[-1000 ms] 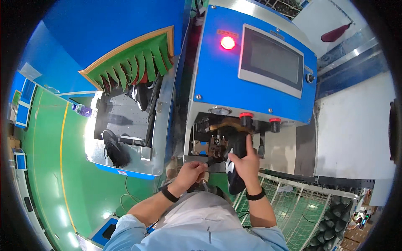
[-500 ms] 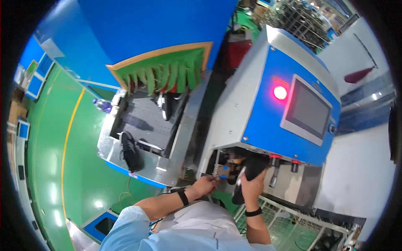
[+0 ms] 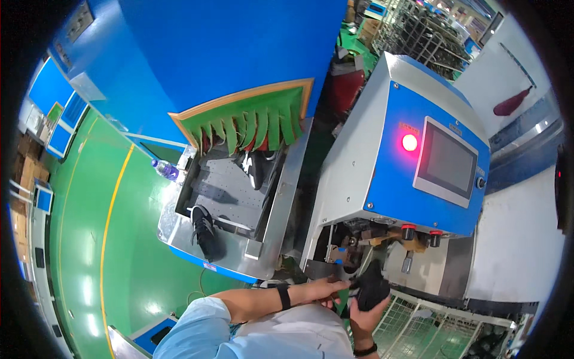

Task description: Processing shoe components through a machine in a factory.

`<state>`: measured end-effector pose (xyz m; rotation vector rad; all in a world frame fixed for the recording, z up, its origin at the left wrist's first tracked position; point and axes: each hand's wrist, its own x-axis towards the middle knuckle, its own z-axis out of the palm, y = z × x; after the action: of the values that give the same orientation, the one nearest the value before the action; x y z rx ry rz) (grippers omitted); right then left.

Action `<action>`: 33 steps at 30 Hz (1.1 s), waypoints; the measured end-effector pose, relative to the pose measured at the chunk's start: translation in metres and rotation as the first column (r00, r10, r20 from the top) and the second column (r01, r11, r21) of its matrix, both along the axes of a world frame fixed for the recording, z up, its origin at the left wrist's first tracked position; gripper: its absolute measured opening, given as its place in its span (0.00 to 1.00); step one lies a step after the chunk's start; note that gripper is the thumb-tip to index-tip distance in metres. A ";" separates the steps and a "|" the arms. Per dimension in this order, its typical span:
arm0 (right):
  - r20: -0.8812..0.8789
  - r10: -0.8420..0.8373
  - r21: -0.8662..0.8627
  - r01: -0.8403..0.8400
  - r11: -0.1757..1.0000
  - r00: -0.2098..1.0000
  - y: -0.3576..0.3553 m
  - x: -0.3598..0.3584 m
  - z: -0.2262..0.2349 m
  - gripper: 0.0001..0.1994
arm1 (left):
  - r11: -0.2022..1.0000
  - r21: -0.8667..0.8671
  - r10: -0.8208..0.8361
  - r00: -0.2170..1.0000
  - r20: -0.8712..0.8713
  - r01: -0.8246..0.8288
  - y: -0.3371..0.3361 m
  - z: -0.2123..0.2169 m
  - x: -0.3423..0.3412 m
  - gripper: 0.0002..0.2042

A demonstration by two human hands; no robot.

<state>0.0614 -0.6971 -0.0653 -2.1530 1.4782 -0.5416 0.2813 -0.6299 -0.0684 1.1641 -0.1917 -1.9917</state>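
A black shoe [image 3: 372, 287] is held in my right hand [image 3: 366, 317], below the front of a blue and grey machine [image 3: 391, 179]. The thumb and fingers wrap round its lower end. My left hand [image 3: 326, 291] reaches across from the left, its fingers apart and the tips close to the shoe; whether they touch it I cannot tell. On the metal ledge to the left lies a black sneaker with white stripes [image 3: 204, 233]. Another black and white sneaker [image 3: 255, 170] sits on the dark perforated bed, under the green strip curtain [image 3: 254, 125].
The machine has a lit red lamp [image 3: 409, 142], a grey screen [image 3: 448, 161] and red-collared knobs [image 3: 408, 232] underneath. A wire rack [image 3: 412, 326] stands at lower right. A purple-capped bottle [image 3: 165, 170] rests beside the bed of the large blue machine [image 3: 233, 48].
The shoe in my right hand has come down and out from under the machine's front. My left hand has moved right and lower, towards the shoe. The view has shifted slightly.
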 end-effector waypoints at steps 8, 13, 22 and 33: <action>0.078 0.001 0.648 -0.052 0.760 0.997 0.014 -0.024 0.087 0.47 | 0.952 0.170 -0.156 0.882 -0.444 0.254 0.018 -0.028 -0.017 0.26; 0.367 -0.457 0.905 -0.198 0.376 0.811 -0.035 0.048 0.064 0.37 | 0.991 0.117 -0.060 0.993 -0.099 0.071 0.038 -0.045 -0.012 0.20; 0.753 -0.370 0.336 0.165 0.927 0.545 0.031 -0.164 0.128 0.42 | 0.947 -0.152 -0.245 0.941 0.232 0.284 0.020 0.016 -0.009 0.30; 0.899 0.292 0.091 0.791 0.605 -0.327 0.289 -0.535 0.254 0.24 | 0.793 -0.175 -0.308 0.632 0.711 0.584 -0.042 0.117 -0.202 0.14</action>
<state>-0.4735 -0.4078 0.1888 -0.4130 0.5908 -2.6588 0.0794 -0.6723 0.0483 1.6032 -1.3255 -1.7183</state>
